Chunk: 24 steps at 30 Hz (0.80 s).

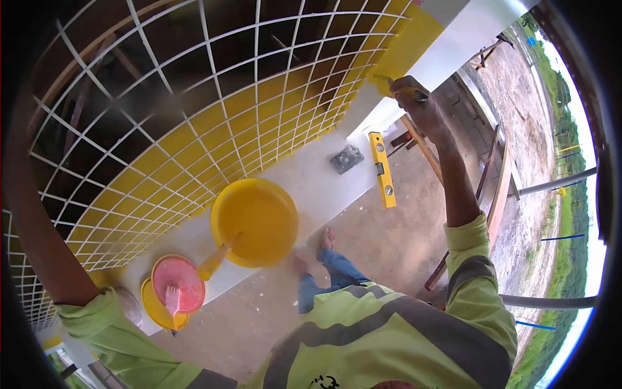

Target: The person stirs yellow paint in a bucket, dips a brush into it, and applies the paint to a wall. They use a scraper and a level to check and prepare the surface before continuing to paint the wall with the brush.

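Note:
My right hand (421,107) is closed around a paintbrush (383,85) at the upper right, its yellow-coated bristles against the wall beside the grid's edge. Fresh-looking yellow paint (405,48) covers the wall strip just above it. My left arm (48,240) reaches up along the left edge, and its hand is lost beyond the dark border. In front of me a yellow basin (292,209) holds yellow paint. Another paintbrush (214,261) lies across its rim. Further left, a pink lid or dish (188,269) carries a pinkish brush (172,299) and sits over a yellow container (150,305).
A white metal grid (256,78) spans the upper left before a yellow-painted surface. On the pale ledge (317,172) sits a rough grey block (347,159); a yellow spirit level (382,170) lies at its edge. Wooden boards (499,188) lean at right. My bare feet (328,238) are below.

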Each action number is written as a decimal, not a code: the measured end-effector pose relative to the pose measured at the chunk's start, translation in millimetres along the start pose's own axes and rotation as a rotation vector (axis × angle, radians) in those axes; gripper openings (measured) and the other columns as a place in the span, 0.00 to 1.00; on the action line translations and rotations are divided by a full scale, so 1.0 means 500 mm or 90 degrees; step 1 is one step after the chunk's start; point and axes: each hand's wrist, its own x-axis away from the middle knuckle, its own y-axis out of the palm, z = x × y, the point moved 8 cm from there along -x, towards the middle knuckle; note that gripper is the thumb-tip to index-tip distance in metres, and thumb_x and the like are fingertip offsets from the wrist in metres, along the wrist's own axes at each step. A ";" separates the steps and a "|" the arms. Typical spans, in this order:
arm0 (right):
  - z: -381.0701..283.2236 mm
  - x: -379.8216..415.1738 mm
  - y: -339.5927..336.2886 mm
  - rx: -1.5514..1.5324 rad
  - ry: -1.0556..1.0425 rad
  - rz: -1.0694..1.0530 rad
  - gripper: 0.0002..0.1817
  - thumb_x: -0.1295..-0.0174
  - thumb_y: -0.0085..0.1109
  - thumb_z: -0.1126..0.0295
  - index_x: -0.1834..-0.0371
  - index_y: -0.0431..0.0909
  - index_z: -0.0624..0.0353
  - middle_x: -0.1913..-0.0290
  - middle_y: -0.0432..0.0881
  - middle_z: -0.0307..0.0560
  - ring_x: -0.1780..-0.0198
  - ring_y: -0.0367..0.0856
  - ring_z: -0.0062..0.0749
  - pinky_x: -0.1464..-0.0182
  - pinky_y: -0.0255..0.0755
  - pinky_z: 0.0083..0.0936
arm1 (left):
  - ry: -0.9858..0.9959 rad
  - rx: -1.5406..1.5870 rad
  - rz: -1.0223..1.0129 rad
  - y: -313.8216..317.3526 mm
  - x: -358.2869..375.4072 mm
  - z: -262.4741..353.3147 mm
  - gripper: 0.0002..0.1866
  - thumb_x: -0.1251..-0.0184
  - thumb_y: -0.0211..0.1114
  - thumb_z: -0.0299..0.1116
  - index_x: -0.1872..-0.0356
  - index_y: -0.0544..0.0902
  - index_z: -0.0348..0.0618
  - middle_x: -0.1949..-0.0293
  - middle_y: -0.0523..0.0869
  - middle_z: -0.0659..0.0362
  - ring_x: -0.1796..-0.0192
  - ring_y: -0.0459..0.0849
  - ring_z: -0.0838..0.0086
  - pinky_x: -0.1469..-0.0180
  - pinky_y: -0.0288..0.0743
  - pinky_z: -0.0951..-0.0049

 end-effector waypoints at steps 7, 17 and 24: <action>-0.007 -0.016 -0.009 0.021 0.028 0.009 0.09 0.35 0.54 0.71 0.54 0.79 0.59 0.60 0.82 0.40 0.65 0.76 0.23 0.60 0.74 0.22 | -0.017 -0.001 -0.010 -0.010 0.003 0.019 0.36 0.22 0.38 0.61 0.37 0.68 0.33 0.46 0.73 0.49 0.45 0.73 0.56 0.44 0.58 0.54; 0.056 -0.053 0.023 0.072 -0.004 -0.093 0.08 0.33 0.51 0.71 0.57 0.78 0.62 0.52 0.80 0.40 0.66 0.76 0.23 0.61 0.75 0.23 | -0.049 0.012 -0.009 -0.011 0.013 0.032 0.36 0.22 0.39 0.61 0.37 0.68 0.33 0.46 0.73 0.49 0.45 0.73 0.56 0.45 0.58 0.53; 0.073 -0.066 0.022 0.115 0.063 -0.098 0.10 0.35 0.53 0.66 0.56 0.79 0.57 0.63 0.81 0.38 0.67 0.76 0.22 0.60 0.74 0.25 | -0.063 0.021 -0.004 -0.006 0.017 0.041 0.36 0.22 0.39 0.61 0.37 0.69 0.33 0.46 0.73 0.49 0.45 0.73 0.56 0.45 0.58 0.53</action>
